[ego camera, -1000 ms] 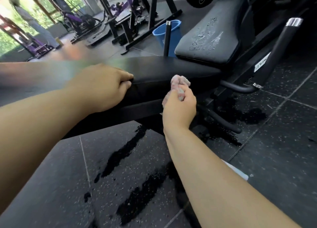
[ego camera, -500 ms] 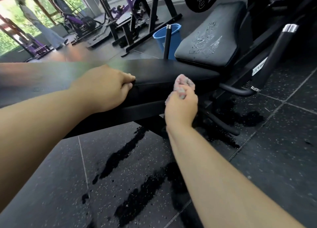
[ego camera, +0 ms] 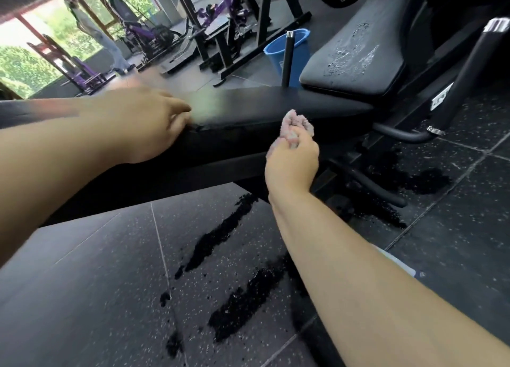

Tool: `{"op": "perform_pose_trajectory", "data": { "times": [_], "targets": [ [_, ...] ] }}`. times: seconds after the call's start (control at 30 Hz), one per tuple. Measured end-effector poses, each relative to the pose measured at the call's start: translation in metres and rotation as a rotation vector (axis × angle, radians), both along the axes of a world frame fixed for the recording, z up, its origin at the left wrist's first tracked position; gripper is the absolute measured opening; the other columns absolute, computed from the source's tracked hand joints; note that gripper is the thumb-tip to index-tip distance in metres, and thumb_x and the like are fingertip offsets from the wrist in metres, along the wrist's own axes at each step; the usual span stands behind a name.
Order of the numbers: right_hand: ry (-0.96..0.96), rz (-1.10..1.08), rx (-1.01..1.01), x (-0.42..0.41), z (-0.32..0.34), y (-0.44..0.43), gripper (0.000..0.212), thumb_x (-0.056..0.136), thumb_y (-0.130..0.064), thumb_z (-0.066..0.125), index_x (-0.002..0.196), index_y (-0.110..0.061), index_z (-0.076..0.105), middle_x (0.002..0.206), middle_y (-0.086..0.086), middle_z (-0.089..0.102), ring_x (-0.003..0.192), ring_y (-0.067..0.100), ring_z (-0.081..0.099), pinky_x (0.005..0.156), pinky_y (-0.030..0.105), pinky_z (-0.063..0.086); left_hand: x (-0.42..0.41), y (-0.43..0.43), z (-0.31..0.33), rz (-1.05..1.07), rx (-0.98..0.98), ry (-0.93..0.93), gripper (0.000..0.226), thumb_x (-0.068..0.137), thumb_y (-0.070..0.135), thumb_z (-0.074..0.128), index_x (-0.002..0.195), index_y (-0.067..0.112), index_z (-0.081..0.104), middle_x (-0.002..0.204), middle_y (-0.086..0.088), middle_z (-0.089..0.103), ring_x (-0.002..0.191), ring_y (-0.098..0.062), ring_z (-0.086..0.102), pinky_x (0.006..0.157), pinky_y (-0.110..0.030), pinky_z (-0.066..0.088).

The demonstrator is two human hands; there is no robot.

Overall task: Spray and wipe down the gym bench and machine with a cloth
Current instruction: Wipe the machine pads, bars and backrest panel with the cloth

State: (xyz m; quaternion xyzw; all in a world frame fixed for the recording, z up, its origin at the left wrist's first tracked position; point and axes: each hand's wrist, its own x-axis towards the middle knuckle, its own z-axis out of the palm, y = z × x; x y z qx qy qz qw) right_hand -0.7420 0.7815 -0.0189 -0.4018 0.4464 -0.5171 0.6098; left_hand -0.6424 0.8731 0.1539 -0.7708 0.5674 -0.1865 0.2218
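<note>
Across the middle of your view runs the long black bench (ego camera: pixel 276 106), its padded top lying flat from the left edge to the machine on the right. Your left hand (ego camera: pixel 149 126) rests on the pad's near edge, with its fingers (ego camera: pixel 179 115) loosely spread and only slightly bent, holding nothing. Your right hand (ego camera: pixel 292 159) is further right and lower, in front of the pad's side. Its fingers are curled round a bunched pinkish cloth (ego camera: pixel 296 123). The cloth sticks up above your knuckles and meets the pad's near edge; whether it presses on the vinyl you cannot tell from this angle.

Beyond the bench, the tilted seat pad (ego camera: pixel 356 55) of the machine carries a patch of wet streaks and droplets. Just left of it a black post (ego camera: pixel 287 60) with a chrome tip stands upright, and a blue bucket (ego camera: pixel 298 49) stands on the floor behind the post. On the right, a thick black handle (ego camera: pixel 469 71) with a chrome cap slants up from the frame.

The speckled dark floor (ego camera: pixel 82 297) below your arms shows several wet black streaks (ego camera: pixel 220 239), with more wet patches under the machine. Something white (ego camera: pixel 397 261) shows past your right forearm. Far back on the left, a person (ego camera: pixel 93 32) stands near purple machines (ego camera: pixel 138 32) by the windows.
</note>
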Motion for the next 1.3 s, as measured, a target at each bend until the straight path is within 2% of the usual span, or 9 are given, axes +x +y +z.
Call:
{"op": "perform_pose_trajectory", "data": {
  "times": [0.27, 0.5, 0.63, 0.73, 0.83, 0.93, 1.07, 1.17, 1.3],
  "targets": [
    [-0.067, 0.396, -0.413, 0.009, 0.009, 0.107, 0.033, 0.094, -0.002, 0.051, 0.121, -0.013, 0.067, 0.128, 0.000, 0.053, 0.108, 0.006, 0.051, 0.094, 0.013, 0.039, 0.008, 0.002, -0.002, 0.067, -0.079, 0.013, 0.038, 0.101, 0.035, 0.038, 0.113, 0.020, 0.070, 0.114, -0.013, 0.070, 0.102, -0.035, 0.060, 0.071, -0.032, 0.038],
    [-0.143, 0.067, 0.063, 0.011, 0.012, 0.036, 0.026, 0.080, -0.026, 0.042, 0.098, -0.025, 0.060, 0.121, 0.003, 0.051, 0.088, 0.023, 0.061, 0.084, 0.041, 0.052, 0.006, 0.005, -0.001, 0.034, -0.063, 0.071, 0.037, 0.103, 0.031, 0.036, 0.108, 0.017, 0.070, 0.106, -0.010, 0.071, 0.093, -0.032, 0.060, 0.064, -0.030, 0.037],
    [-0.210, 0.202, -0.061, 0.021, 0.033, 0.089, 0.035, 0.092, -0.008, 0.047, 0.119, -0.016, 0.068, 0.125, -0.009, 0.052, 0.097, -0.005, 0.054, 0.088, 0.003, 0.039, -0.003, 0.013, 0.003, -0.048, -0.102, 0.197, 0.042, 0.098, 0.019, 0.044, 0.137, 0.031, 0.054, 0.132, 0.004, 0.062, 0.119, -0.023, 0.057, 0.086, -0.027, 0.039],
    [-0.384, 0.279, 0.073, 0.019, 0.029, 0.087, 0.036, 0.088, -0.010, 0.047, 0.110, -0.022, 0.072, 0.124, -0.004, 0.062, 0.107, 0.005, 0.058, 0.103, 0.033, 0.047, -0.008, 0.031, 0.003, -0.170, 0.165, 0.250, 0.077, 0.079, 0.019, 0.042, 0.149, 0.047, 0.027, 0.156, 0.015, 0.032, 0.140, -0.013, 0.037, 0.109, -0.030, 0.031],
    [-0.746, 0.474, 0.394, -0.005, 0.014, 0.060, 0.044, 0.095, -0.003, 0.033, 0.119, -0.019, 0.065, 0.121, 0.005, 0.067, 0.111, 0.020, 0.065, 0.091, 0.041, 0.055, -0.006, 0.029, -0.014, -0.394, 0.371, 0.026, 0.077, 0.074, 0.038, 0.040, 0.150, 0.043, 0.027, 0.162, 0.008, 0.019, 0.145, -0.018, 0.030, 0.116, -0.040, 0.026],
    [-0.945, 0.574, 0.580, -0.020, 0.002, 0.047, 0.041, 0.100, -0.005, 0.025, 0.123, -0.009, 0.060, 0.112, 0.013, 0.070, 0.095, 0.026, 0.071, 0.079, 0.037, 0.059, -0.008, 0.005, -0.051, -0.616, 0.300, -0.121, 0.044, 0.085, 0.045, 0.044, 0.121, 0.025, 0.059, 0.144, 0.000, 0.052, 0.129, -0.026, 0.053, 0.105, -0.048, 0.043],
    [-0.643, 0.350, 0.719, -0.019, -0.018, 0.030, 0.033, 0.103, -0.012, 0.039, 0.132, -0.004, 0.052, 0.114, 0.015, 0.065, 0.106, 0.029, 0.065, 0.076, 0.038, 0.058, -0.019, -0.019, -0.066, -0.721, 0.282, -0.106, 0.030, 0.096, 0.026, 0.040, 0.092, 0.011, 0.065, 0.097, -0.010, 0.067, 0.094, -0.036, 0.064, 0.073, -0.046, 0.056],
    [-0.557, 0.349, 0.885, -0.017, -0.036, 0.032, 0.047, 0.101, -0.031, 0.051, 0.141, -0.007, 0.044, 0.131, 0.018, 0.056, 0.123, 0.032, 0.054, 0.084, 0.041, 0.053, -0.015, -0.018, -0.056, -0.718, 0.260, -0.180, 0.039, 0.091, 0.026, 0.033, 0.096, 0.016, 0.070, 0.103, -0.008, 0.065, 0.090, -0.035, 0.061, 0.062, -0.040, 0.053],
    [-0.857, 0.574, 0.898, 0.002, -0.020, 0.051, 0.066, 0.094, -0.057, 0.052, 0.135, -0.006, 0.048, 0.122, 0.019, 0.062, 0.114, 0.032, 0.059, 0.099, 0.047, 0.048, -0.007, 0.001, -0.064, -0.652, 0.214, -0.383, 0.031, 0.092, 0.024, 0.044, 0.089, 0.020, 0.074, 0.102, 0.002, 0.065, 0.087, -0.025, 0.061, 0.059, -0.032, 0.046]
  ]
}}
